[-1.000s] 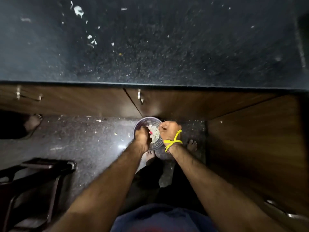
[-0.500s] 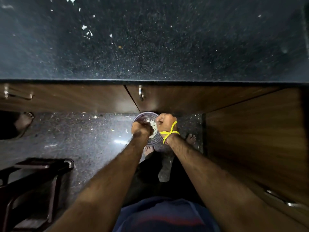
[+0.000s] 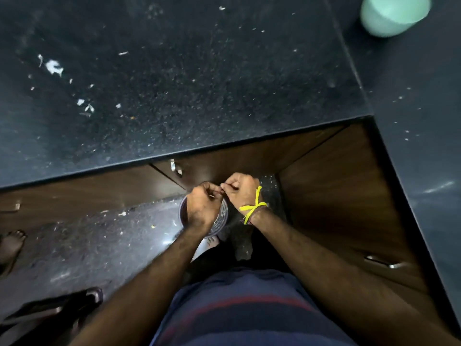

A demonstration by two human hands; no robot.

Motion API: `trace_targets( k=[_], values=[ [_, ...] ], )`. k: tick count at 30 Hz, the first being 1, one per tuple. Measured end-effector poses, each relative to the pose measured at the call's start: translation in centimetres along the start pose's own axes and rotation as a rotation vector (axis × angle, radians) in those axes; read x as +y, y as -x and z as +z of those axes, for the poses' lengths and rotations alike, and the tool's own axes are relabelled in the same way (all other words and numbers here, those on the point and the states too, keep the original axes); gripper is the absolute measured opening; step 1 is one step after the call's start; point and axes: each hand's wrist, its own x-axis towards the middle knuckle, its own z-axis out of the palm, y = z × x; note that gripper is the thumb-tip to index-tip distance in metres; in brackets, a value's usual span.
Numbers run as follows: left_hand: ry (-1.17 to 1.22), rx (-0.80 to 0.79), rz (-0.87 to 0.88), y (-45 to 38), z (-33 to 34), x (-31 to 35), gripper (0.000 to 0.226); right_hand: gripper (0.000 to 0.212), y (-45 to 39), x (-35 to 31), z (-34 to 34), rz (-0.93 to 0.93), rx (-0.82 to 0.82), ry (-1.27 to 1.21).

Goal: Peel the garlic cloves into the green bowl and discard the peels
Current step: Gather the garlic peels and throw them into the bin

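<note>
My left hand and my right hand meet fingertip to fingertip above a round purple bin that stands on the floor. Between the fingertips both hands pinch something small and pale, probably a garlic clove or its peel; it is too small to tell which. A yellow thread is tied round my right wrist. The green bowl stands on the black counter at the top right, far from both hands. Most of the bin's inside is hidden under my left hand.
The black speckled counter fills the upper half, with white peel scraps scattered at its left. Brown cabinet doors run below it and along the right. Another person's bare foot is on the floor at the left, and a dark stool stands at the lower left.
The camera has tilted and turned right, bringing the green bowl into view. My hands have risen a little over the bin and their fingertips have come together.
</note>
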Motion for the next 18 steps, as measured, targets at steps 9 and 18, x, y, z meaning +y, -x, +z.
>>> trace_targets(
  k=[9,18],
  values=[
    [-0.045,-0.037,0.456,-0.3,4.7,12.4,0.005,0.019,-1.6,1.0,-13.2,0.008,0.429,-0.145],
    [-0.123,-0.002,0.712,-4.9,11.9,26.0,0.004,0.02,-9.3,2.5,-26.5,-0.043,0.701,-0.3]
  ],
)
